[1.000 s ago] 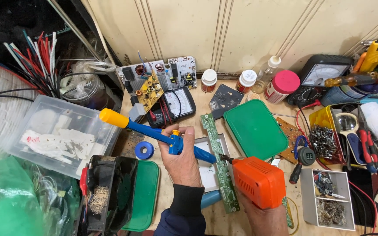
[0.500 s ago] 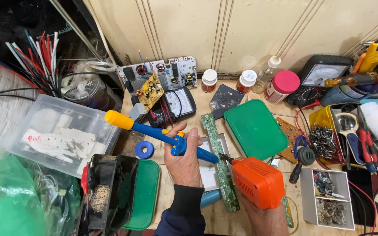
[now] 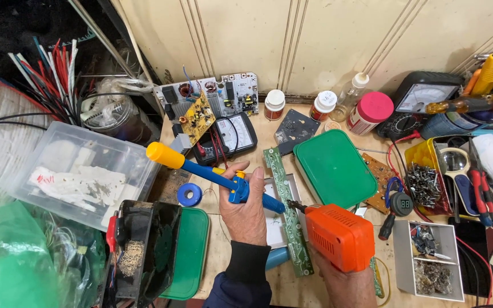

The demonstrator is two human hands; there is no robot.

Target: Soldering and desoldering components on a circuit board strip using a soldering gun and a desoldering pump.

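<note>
Desoldering at a long green circuit strip [image 3: 286,211] lying on the bench between the hands.
Left hand [image 3: 249,208] clamps the light, rigid blue suction pump [image 3: 218,175] mid-barrel; right hand [image 3: 343,279], mostly hidden, seemingly grips the heavier orange soldering gun [image 3: 338,235]; handle the brittle strip by its edges.

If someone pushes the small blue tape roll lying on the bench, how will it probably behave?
The blue tape roll lies flat on the wooden bench, so it would probably slide rather than roll. It looks small and hollow, likely light. Stood on edge, its round shape might roll toward the green lid nearby.
</note>
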